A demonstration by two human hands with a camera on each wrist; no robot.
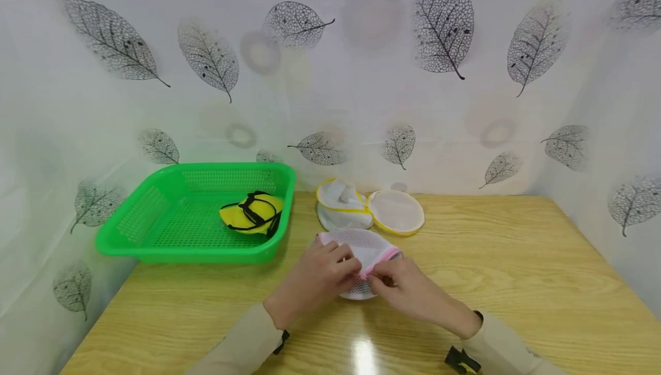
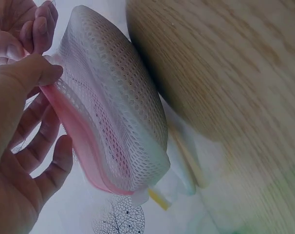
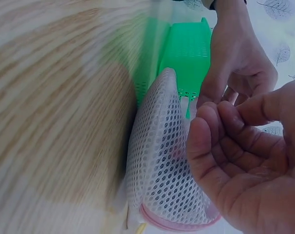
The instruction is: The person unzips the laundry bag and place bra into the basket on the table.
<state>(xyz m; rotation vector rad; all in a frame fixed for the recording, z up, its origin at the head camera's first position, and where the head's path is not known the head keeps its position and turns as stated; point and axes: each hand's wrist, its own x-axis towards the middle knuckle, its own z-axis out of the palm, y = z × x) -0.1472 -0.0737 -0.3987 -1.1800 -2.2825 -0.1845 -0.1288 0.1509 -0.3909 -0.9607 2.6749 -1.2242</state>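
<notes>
A white mesh laundry bag [image 1: 369, 243] with a pink zipper band [image 2: 79, 134] sits on the table in front of me. My left hand [image 1: 322, 269] pinches the pink band between thumb and forefinger; the left wrist view shows its other fingers spread loosely below. Close beside it, my right hand [image 1: 410, 292] has thumb and fingertips pinched at the same zipper band. In the right wrist view, the right fingers [image 3: 220, 117] hide the pinched spot. The bag [image 3: 162, 170] keeps a puffed, rounded shape, its mesh side near the tabletop.
Just behind the bag lies a white mesh bag with yellow trim [image 1: 343, 217], its round yellow-edged flap [image 1: 396, 213] folded out to the right. At the left stands a green plastic basket [image 1: 191, 254] holding a yellow item with black straps [image 1: 258, 210]. A leaf-print curtain [image 1: 330, 94] backs the wooden table [image 1: 516, 283].
</notes>
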